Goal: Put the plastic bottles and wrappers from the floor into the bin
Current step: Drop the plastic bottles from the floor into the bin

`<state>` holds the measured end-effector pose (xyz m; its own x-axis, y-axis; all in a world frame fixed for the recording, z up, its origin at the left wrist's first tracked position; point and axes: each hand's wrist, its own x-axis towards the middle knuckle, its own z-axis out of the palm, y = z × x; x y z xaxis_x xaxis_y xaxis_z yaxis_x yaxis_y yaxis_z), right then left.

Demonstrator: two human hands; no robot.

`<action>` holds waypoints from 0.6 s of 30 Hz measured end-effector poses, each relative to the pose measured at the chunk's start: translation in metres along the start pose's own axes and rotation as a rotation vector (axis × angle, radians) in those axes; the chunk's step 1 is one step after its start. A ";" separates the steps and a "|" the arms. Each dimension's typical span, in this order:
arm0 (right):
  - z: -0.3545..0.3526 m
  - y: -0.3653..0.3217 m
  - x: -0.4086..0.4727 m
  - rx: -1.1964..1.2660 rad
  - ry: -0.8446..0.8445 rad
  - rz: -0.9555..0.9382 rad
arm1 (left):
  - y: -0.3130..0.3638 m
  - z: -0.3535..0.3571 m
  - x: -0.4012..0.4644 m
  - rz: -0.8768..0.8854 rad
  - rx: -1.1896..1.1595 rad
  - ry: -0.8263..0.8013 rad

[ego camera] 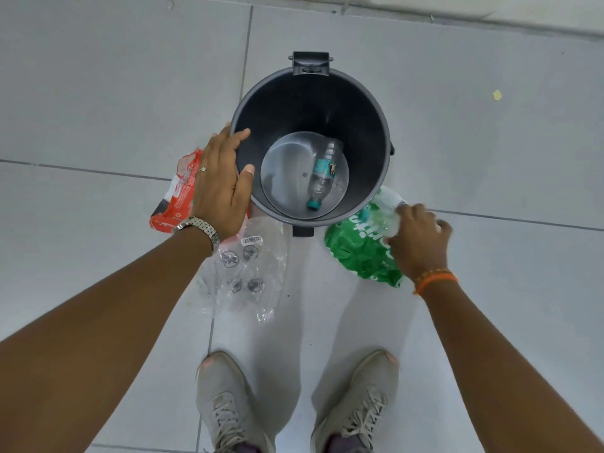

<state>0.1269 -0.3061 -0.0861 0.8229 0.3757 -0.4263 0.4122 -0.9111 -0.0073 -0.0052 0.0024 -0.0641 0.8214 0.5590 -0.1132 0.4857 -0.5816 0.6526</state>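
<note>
Head view: right hand (pixel 418 238) grips a clear bottle (pixel 387 209) beside the bin (pixel 369 125); left hand (pixel 222 188) spread on its rim.

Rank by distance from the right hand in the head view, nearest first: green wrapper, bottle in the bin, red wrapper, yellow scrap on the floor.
From the right hand:
1. Green wrapper, directly under the hand, touching.
2. Bottle inside the bin, up and left.
3. Yellow scrap, far floor, upper right.
4. Red wrapper, beyond the bin, beneath the left hand.

Pale tiled floor (pixel 490 158) carries a yellow scrap (pixel 497 94) (far right) and beige sneakers (pixel 225 403).
</note>
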 end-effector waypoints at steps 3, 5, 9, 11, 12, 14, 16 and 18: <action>-0.061 0.009 -0.030 0.671 0.244 0.238 | 0.004 -0.001 -0.002 0.002 -0.015 -0.004; -0.107 -0.003 -0.042 1.023 0.340 0.239 | 0.005 -0.005 -0.002 0.011 -0.007 -0.015; -0.153 -0.053 -0.022 1.139 0.264 0.145 | 0.008 -0.010 -0.001 0.008 0.020 -0.049; -0.156 -0.079 0.001 1.003 0.199 0.086 | 0.009 -0.011 -0.001 0.010 0.027 -0.052; -0.154 -0.091 0.013 0.934 0.159 0.056 | 0.009 -0.011 -0.001 0.012 0.026 -0.050; -0.147 -0.109 0.032 0.773 0.082 -0.010 | 0.009 -0.010 -0.002 0.019 0.021 -0.042; -0.139 -0.119 0.044 0.571 0.069 -0.074 | 0.007 -0.009 -0.002 0.023 0.012 -0.031; -0.134 -0.121 0.049 0.450 0.097 -0.105 | 0.007 -0.008 -0.002 0.030 0.004 -0.022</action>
<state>0.1702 -0.1543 0.0153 0.8274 0.4642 -0.3161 0.3019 -0.8422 -0.4467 -0.0061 0.0021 -0.0535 0.8420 0.5281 -0.1103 0.4621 -0.6004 0.6527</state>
